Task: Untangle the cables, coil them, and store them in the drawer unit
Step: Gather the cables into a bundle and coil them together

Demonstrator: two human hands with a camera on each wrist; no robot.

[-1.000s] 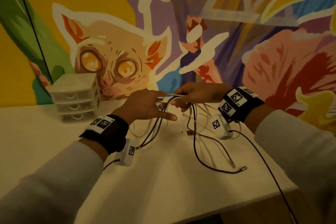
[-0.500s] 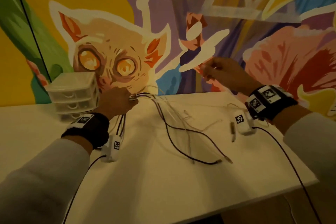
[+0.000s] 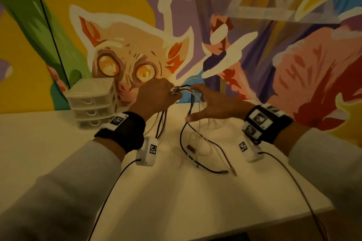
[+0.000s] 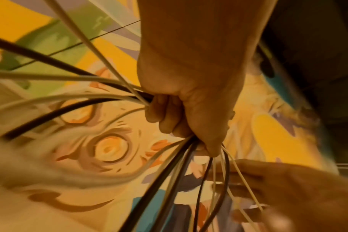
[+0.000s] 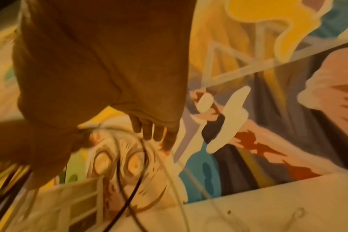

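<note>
A: Untangling is the step in hand, it seems. The left hand is closed in a fist around the bundle of cables, gathered near their plug ends and held up above the table. The right hand is spread, fingers straight, and holds nothing; it reaches among the hanging strands, and whether it touches them cannot be told.

B: And the next move?

A: Probably the right hand must choose one strand and draw it free while the left keeps the rest together. Nothing is coiled yet.

B: How many cables?

A: At least two dark ones and several pale ones, but they cross each other, so an exact count is not possible. Their loose ends lie on the table between the arms.

B: And the drawer unit?

A: One unit with three drawers, all closed, at the back of the table, to the left of the left hand.
</note>
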